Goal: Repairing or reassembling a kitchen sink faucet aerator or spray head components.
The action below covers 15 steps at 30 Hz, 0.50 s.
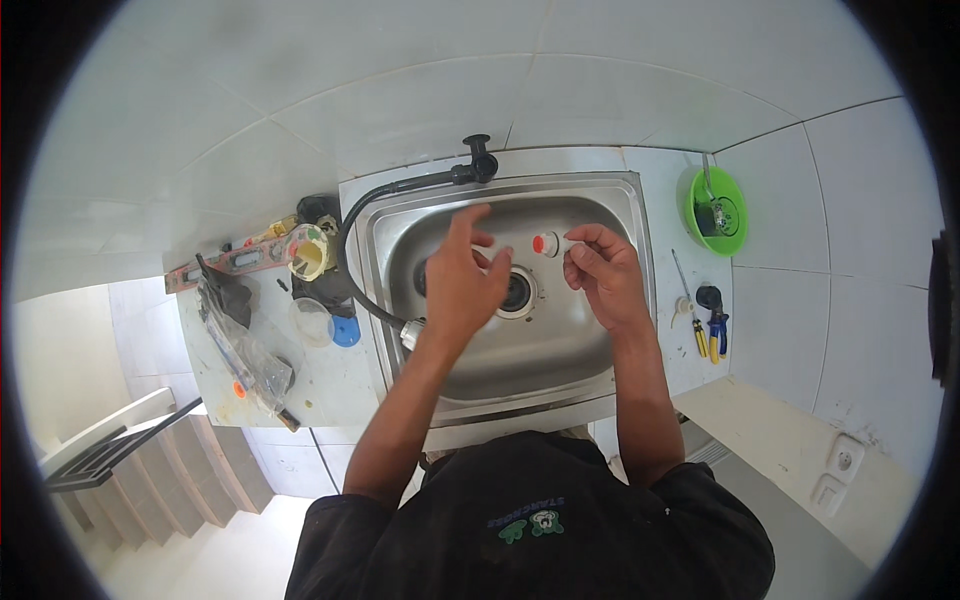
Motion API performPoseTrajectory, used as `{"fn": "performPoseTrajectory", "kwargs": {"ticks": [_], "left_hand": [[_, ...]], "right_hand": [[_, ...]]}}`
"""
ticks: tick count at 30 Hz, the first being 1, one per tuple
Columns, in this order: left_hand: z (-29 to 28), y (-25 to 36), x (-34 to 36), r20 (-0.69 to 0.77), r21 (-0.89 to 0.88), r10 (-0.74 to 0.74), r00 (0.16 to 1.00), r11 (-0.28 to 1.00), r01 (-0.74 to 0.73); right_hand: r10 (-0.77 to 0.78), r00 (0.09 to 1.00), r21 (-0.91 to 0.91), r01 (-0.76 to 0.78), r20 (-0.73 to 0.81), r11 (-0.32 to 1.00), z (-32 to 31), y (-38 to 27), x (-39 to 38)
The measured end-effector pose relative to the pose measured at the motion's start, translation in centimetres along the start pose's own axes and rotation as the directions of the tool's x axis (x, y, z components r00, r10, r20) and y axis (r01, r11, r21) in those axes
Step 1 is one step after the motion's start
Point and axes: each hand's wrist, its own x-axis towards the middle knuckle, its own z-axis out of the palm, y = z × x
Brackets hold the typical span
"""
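Here's the small white fitting with the red end (546, 244), up over the sink (540, 370) near the drain (516, 292), red face toward the left hand (462, 285), presumably for a clear view. The right hand (606, 268) has a narrow pinch on it, thumb against fingers; the left's grip is loosely spread, nothing visible inside. A black hose (345, 243) loops round the left, while screwdriver (699, 340) and pliers (714, 346) lie right on the worktop (665, 185), likely for easy reach.
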Motion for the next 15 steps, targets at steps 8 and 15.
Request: {"fn": "performPoseTrajectory", "kwargs": {"ticks": [8,15], "left_hand": [[-0.5,-1.5,7.1,0.023,0.564,0.25,0.968,0.796,-0.219],[0.3,-1.2,8.7,0.157,0.71,0.166,0.974,0.666,-0.228]], "right_hand": [[0.02,1.0,-0.003,-0.021,-0.005,1.0,-1.2,0.6,-0.2],[0.025,0.999,0.036,-0.024,-0.029,0.999,-2.7,0.8,-0.5]]}}
